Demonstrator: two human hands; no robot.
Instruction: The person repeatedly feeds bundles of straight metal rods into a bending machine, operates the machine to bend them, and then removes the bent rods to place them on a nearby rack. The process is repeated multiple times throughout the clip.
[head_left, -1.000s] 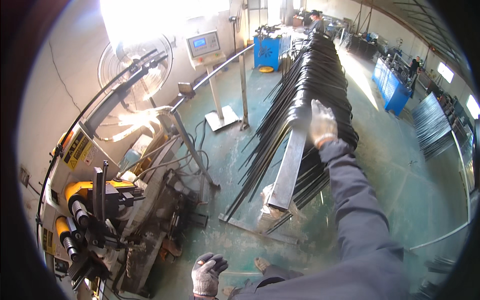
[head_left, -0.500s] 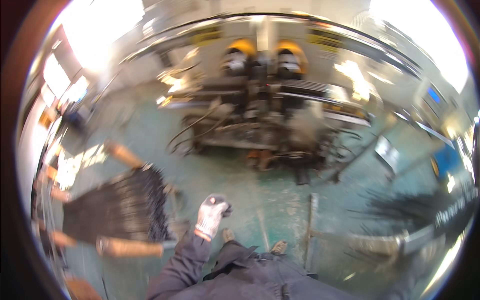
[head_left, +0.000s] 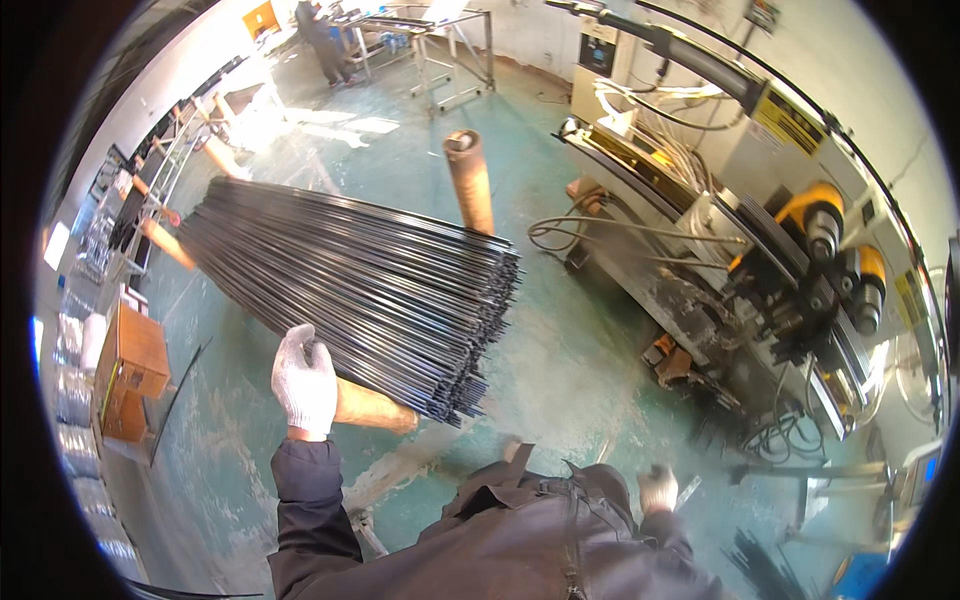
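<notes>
A broad stack of long thin black rods [head_left: 350, 280] lies left of centre, its cut ends facing me. Brown round posts stand along its sides, one of them a far post [head_left: 470, 185] and another a near post [head_left: 375, 405]. My left hand [head_left: 305, 385], in a pale knitted glove, is over the near side of the stack beside the near post. Its fingers point away from me with the thumb apart, and nothing shows in it; contact with the rods cannot be made out. Low at my right side, my gloved right hand [head_left: 657, 488] is small and blurred, its fingers unclear.
A machine [head_left: 700, 270] with yellow-and-black motor units, hoses and rails stands at right. Loose cables [head_left: 775, 435] hang beneath it. A brown wooden cabinet [head_left: 135, 370] is at far left. Farther back, a person [head_left: 320, 45] stands by a metal-framed table [head_left: 430, 25]. More dark rods [head_left: 760, 565] lie low right.
My view has swung left, so the machine has shifted right and the rod stack fills the left and centre. My left hand has come to the stack, its fingers less curled. My right hand now shows.
</notes>
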